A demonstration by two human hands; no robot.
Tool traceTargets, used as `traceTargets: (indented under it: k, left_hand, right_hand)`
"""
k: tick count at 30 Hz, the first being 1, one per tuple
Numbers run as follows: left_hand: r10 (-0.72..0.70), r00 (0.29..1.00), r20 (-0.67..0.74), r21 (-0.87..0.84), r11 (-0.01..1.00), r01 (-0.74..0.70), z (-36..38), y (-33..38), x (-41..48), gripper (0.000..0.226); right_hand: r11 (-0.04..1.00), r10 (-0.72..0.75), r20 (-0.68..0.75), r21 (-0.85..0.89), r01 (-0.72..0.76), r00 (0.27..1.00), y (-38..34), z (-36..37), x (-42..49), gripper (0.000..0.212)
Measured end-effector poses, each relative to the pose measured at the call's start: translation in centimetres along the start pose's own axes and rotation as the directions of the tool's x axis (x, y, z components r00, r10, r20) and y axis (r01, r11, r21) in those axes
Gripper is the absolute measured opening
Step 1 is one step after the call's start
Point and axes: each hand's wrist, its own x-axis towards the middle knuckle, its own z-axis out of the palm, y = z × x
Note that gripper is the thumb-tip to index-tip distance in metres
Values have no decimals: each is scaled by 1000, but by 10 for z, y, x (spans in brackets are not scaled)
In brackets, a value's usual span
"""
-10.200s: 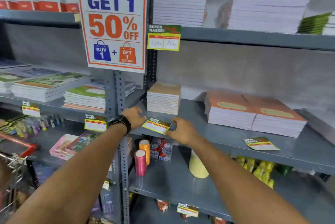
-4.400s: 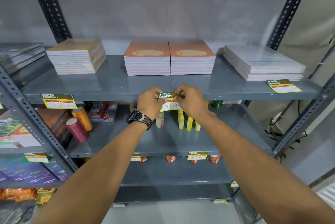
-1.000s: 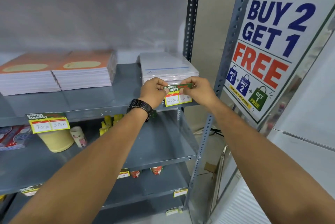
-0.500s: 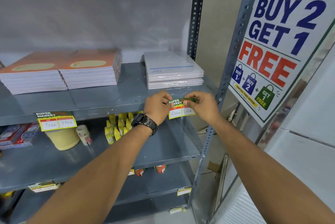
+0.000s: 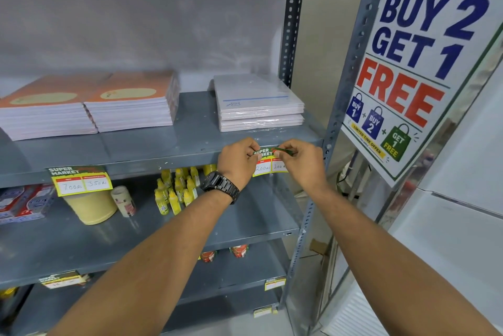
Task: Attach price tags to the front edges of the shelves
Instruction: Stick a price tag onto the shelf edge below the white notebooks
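Observation:
A green, red and yellow price tag (image 5: pixel 268 163) hangs at the front edge of the grey middle shelf (image 5: pixel 163 157), below a stack of plastic-wrapped white pads (image 5: pixel 258 103). My left hand (image 5: pixel 238 161), with a black watch on its wrist, pinches the tag's left top corner. My right hand (image 5: pixel 302 163) pinches its right top corner, where the green strip is folded over. Another price tag (image 5: pixel 80 180) is stuck to the same shelf edge further left.
Two stacks of orange-covered notebooks (image 5: pixel 89 107) lie on the middle shelf. Small yellow bottles (image 5: pixel 177 188) and a cream tub (image 5: pixel 91 206) stand on the shelf below. A perforated steel upright (image 5: pixel 351 63) carries a "BUY 2 GET 1 FREE" poster (image 5: pixel 419 71) to the right.
Both hands with the tag have come down from in front of the white pads to the shelf's front edge. The view has shifted slightly.

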Motion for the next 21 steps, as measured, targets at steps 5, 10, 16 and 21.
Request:
traceTargets:
  k: [5,10,16,21]
  left_hand:
    - [32,999,-11,25,999,-31,0,-1,-1,7]
    - [69,997,-19,79,995,-67,-1,-3,1,7]
    - [115,993,-9,296,949,-107,-11,-2,4,10]
    - [116,993,33,360,925,-120,-21,1,13,28]
  right_hand:
    - [1000,-23,-27,11,23,999,1,2,-3,8]
    - [998,-56,-68,-30,54,996,1,4,-2,7]
    - [993,-81,-110,-100,70,991,1,1,8,22]
    - [986,-58,-116,-163,39,992,-1,-5,13,29]
